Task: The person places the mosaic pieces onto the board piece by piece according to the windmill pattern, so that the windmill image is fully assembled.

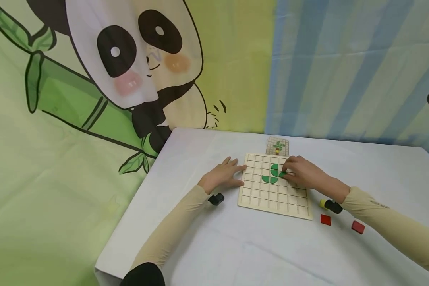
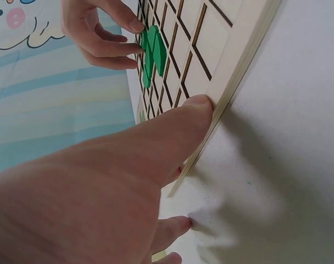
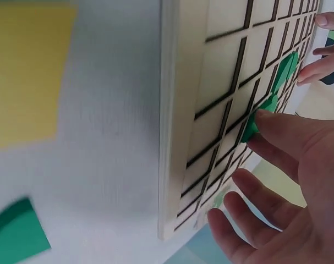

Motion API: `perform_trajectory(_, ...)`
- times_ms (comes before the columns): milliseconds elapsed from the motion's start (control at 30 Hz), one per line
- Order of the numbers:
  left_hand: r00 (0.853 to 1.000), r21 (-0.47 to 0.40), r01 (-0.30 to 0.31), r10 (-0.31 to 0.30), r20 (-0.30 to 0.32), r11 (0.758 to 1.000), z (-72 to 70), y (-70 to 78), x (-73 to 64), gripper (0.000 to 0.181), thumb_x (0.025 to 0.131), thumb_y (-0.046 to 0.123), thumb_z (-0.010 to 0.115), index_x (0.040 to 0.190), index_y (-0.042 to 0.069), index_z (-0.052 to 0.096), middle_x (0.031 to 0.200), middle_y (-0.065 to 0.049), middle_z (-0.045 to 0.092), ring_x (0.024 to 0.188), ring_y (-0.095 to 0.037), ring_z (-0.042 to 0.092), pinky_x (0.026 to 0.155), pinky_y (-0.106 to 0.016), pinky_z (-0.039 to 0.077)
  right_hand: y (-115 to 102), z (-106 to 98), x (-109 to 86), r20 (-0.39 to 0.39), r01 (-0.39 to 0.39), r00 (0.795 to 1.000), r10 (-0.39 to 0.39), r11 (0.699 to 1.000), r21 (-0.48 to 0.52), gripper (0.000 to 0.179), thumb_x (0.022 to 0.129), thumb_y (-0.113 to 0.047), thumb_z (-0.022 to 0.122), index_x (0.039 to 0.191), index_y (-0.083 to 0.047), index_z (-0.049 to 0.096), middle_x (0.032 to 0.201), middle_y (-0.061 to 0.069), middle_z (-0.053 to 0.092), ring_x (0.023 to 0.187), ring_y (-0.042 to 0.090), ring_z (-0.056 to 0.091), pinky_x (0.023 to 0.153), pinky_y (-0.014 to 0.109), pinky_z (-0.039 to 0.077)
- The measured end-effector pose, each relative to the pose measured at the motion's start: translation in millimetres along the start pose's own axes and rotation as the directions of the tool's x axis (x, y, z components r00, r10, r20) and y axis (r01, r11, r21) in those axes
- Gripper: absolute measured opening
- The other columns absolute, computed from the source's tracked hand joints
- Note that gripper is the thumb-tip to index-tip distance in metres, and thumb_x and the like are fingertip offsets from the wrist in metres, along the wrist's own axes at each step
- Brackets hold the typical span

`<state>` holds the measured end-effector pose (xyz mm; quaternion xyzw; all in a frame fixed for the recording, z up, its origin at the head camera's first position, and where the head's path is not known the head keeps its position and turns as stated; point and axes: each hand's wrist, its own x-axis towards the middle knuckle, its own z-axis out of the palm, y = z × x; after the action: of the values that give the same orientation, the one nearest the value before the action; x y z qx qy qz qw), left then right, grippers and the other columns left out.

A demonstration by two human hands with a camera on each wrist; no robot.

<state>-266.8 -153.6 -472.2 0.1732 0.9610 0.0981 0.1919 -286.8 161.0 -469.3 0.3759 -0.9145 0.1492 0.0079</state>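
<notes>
A wooden grid board (image 1: 259, 196) lies on the table, with several green quarter-circle tiles (image 1: 273, 170) near its middle. My left hand (image 1: 219, 174) is spread at the board's left side; its thumb (image 2: 197, 104) rests on the rim. My right hand (image 1: 302, 171) reaches over the board from the right. Between its thumb and index finger it pinches a green quarter-circle tile (image 3: 250, 127) at the grid, just right of the other green tiles. Its remaining fingers (image 3: 255, 192) are loosely bent and hold nothing.
A small pattern card (image 1: 271, 147) with a green and yellow design lies behind the board. Right of the board are two red square tiles (image 1: 325, 219), a yellow tile (image 3: 29, 71) and a loose green quarter-circle tile (image 3: 21, 236). A printed panda curtain (image 1: 221, 59) hangs behind the table.
</notes>
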Motion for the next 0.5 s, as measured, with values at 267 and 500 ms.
perform_trajectory(267,1.0,-0.006,0.026,-0.026,0.006,1.0,5.1,-10.4,-14.3,0.073,0.095,0.053,0.063,0.158,0.032,0.033,0.169,-0.01,0.017,0.158,-0.035,0.003,0.125,-0.056,0.019,-9,8,2.1,0.014,0.003,1.0,-0.003,1.0,0.012,0.018,0.09,-0.017,0.076,0.106,-0.008,0.074,0.114,0.014,0.067,0.105,0.033,0.062,0.092,0.05,0.052)
perform_trajectory(500,0.997,-0.018,0.071,-0.072,-0.031,0.997,10.2,-30.3,-31.4,0.073,0.094,0.053,0.065,0.157,0.03,0.036,0.169,-0.01,0.019,0.157,-0.036,0.005,0.124,-0.057,0.021,2,-13,2.6,0.052,-0.078,0.996,0.075,0.995,0.054,0.021,0.095,-0.009,0.068,0.115,-0.004,0.072,0.117,0.015,0.066,0.11,0.034,0.062,0.092,0.049,0.054)
